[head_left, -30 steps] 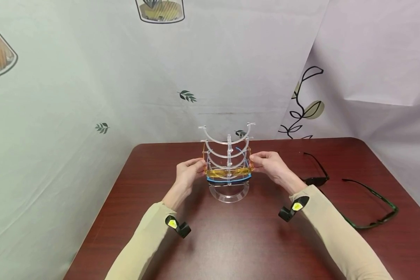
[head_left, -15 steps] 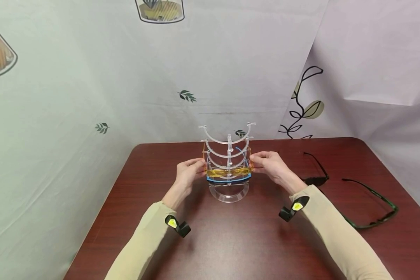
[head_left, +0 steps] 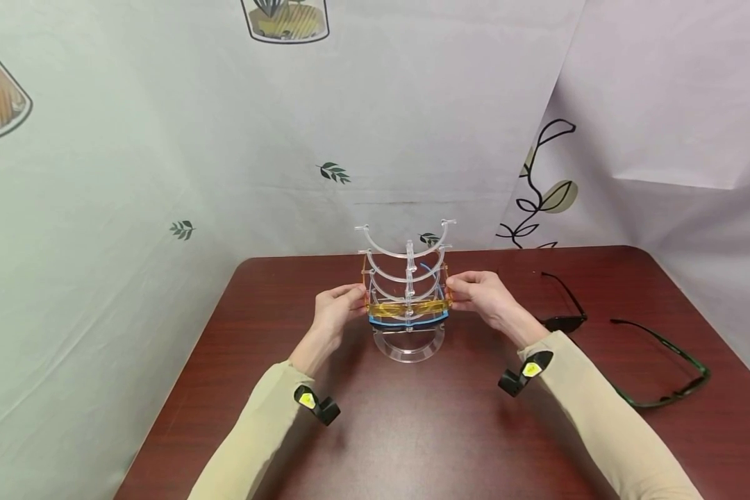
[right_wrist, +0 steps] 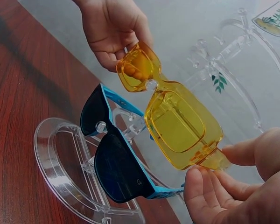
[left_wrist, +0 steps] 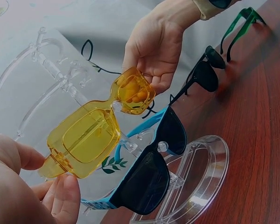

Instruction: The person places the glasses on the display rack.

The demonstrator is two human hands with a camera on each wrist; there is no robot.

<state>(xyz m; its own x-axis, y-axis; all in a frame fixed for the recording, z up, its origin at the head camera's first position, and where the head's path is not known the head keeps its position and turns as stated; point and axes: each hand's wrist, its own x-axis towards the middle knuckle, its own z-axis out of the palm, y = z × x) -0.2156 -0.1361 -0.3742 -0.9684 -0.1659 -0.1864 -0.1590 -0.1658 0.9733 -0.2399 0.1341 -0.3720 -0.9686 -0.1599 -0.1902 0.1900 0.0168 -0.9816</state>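
Note:
Yellow see-through sunglasses (head_left: pixel 390 310) sit on a tier of a clear display stand (head_left: pixel 406 354), their bridge at its central post. My left hand (head_left: pixel 339 307) pinches one hinge end between thumb and fingers. At the opposite hinge end, my right hand (head_left: pixel 482 297) pinches the frame the same way. Directly below, blue-framed sunglasses (left_wrist: pixel 147 182) with dark lenses rest on the lower tier. Both wrist views show the yellow frame (right_wrist: pixel 182 126) level with its post knob. The upper curved tiers of the stand carry nothing.
Black sunglasses (head_left: pixel 564 323) lie on the dark red wooden table (head_left: pixel 412 430) to the right of the stand. Green-framed glasses (head_left: pixel 681 394) lie farther right, partly behind my right sleeve (head_left: pixel 600 410). A white patterned cloth (head_left: pixel 256 139) hangs behind the table.

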